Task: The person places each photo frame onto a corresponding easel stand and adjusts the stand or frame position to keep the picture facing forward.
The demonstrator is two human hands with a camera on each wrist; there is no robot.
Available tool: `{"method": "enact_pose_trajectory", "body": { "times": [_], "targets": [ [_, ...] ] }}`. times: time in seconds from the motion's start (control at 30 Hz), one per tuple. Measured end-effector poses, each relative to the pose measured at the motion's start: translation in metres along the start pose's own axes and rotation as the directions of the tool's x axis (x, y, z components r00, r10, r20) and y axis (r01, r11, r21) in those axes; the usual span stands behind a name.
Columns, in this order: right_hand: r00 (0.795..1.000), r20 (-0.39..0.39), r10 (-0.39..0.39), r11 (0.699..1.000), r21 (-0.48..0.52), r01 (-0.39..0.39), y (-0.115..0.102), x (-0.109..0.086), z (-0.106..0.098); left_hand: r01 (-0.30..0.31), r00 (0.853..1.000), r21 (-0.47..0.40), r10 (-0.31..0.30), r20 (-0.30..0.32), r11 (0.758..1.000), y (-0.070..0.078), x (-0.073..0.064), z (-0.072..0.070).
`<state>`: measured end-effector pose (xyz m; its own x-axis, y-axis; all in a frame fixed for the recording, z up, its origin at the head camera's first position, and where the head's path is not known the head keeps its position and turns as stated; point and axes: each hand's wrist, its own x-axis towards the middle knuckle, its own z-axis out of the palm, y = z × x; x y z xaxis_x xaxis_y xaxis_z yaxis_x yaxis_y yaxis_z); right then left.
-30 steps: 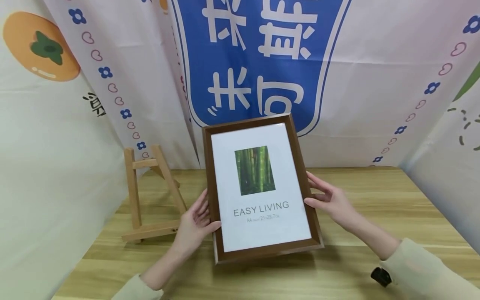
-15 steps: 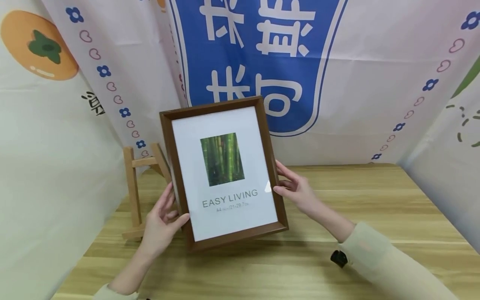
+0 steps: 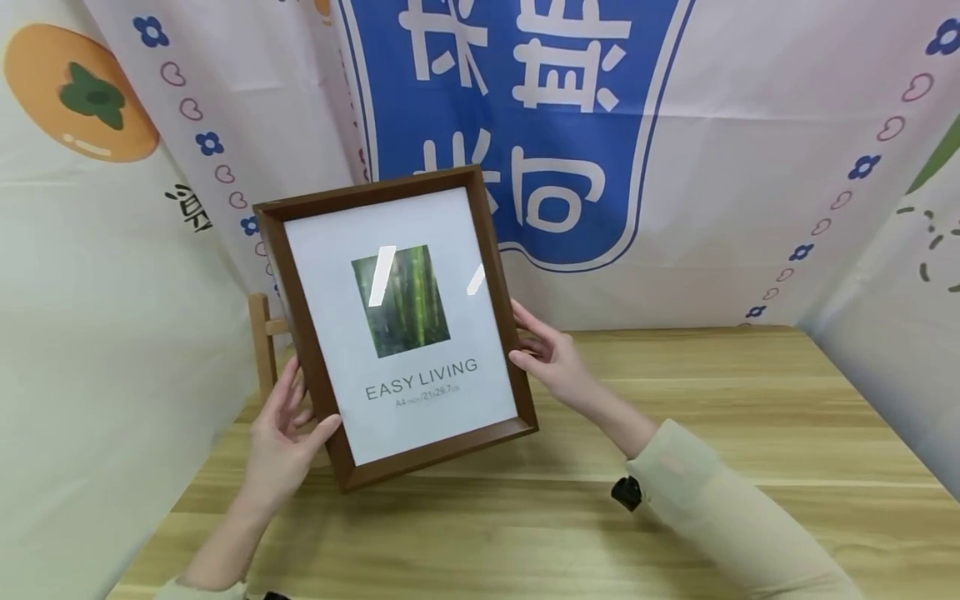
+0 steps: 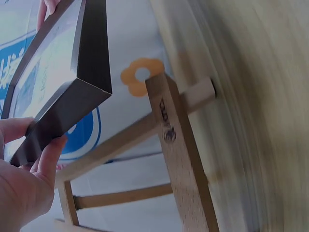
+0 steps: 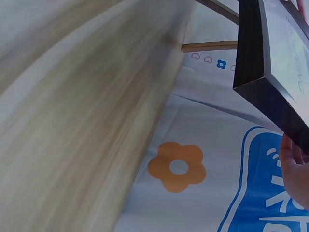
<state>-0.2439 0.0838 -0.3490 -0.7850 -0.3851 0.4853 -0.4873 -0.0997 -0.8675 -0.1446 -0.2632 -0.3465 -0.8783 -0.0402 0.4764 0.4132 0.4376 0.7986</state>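
Note:
Between both hands a brown picture frame is held up, tilted a little to the left, its front showing a bamboo picture and the words "EASY LIVING". My left hand grips its left side, thumb on the front edge and fingers behind. On the right side my right hand pinches the edge the same way. A wooden easel stands behind the picture frame; in the head view most of it is covered, with only its left leg showing. Both wrist views have the picture frame raised above the table.
The wood-grain table reaches back to a printed cloth backdrop with a blue sign. A white cloth wall closes the left side, another the right. Each sleeve carries a small black clip-like piece.
Both hands have carried the picture frame left and upward, from beside the easel to in front of it, so that it now covers most of the easel. Light reflections appear on its glazing.

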Motion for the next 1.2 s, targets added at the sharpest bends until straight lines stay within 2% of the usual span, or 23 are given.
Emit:
{"method": "enact_pose_trajectory", "body": {
  "times": [0.33,0.47,0.57,0.63,0.73,0.93,1.03,1.2],
  "targets": [
    [0.999,0.049,0.013,0.999,-0.049,-0.011,0.001,0.028,0.026,0.082,0.994,0.047,-0.078,-0.070,0.996,-0.008,0.000,-0.028],
    [0.998,0.056,0.000,0.999,-0.034,0.002,0.005,0.038,0.039,0.034,0.992,-0.088,-0.044,-0.118,0.996,-0.015,0.001,-0.038],
    [0.998,0.053,-0.021,1.000,-0.003,0.021,0.009,0.043,0.051,-0.036,0.990,-0.229,0.003,-0.143,0.973,-0.021,0.003,-0.047],
    [0.998,0.047,-0.045,0.999,0.017,0.044,0.012,0.046,0.060,-0.064,0.988,-0.279,0.021,-0.156,0.958,-0.024,0.004,-0.053],
    [0.996,0.033,-0.083,0.996,0.030,0.082,0.018,0.048,0.073,-0.077,0.984,-0.286,0.027,-0.175,0.955,-0.030,0.006,-0.063],
    [0.995,0.010,-0.104,0.994,0.030,0.103,0.024,0.046,0.097,-0.060,0.981,-0.242,0.012,-0.195,0.968,-0.042,0.009,-0.077],
    [0.993,0.008,-0.121,0.993,0.008,0.121,0.018,0.045,0.108,-0.056,0.977,-0.254,0.000,-0.215,0.966,-0.049,0.011,-0.082],
    [0.988,0.002,-0.156,0.988,-0.012,0.156,-0.003,0.042,0.121,-0.063,0.975,-0.281,-0.002,-0.223,0.958,-0.058,0.017,-0.092]
  ]
}}
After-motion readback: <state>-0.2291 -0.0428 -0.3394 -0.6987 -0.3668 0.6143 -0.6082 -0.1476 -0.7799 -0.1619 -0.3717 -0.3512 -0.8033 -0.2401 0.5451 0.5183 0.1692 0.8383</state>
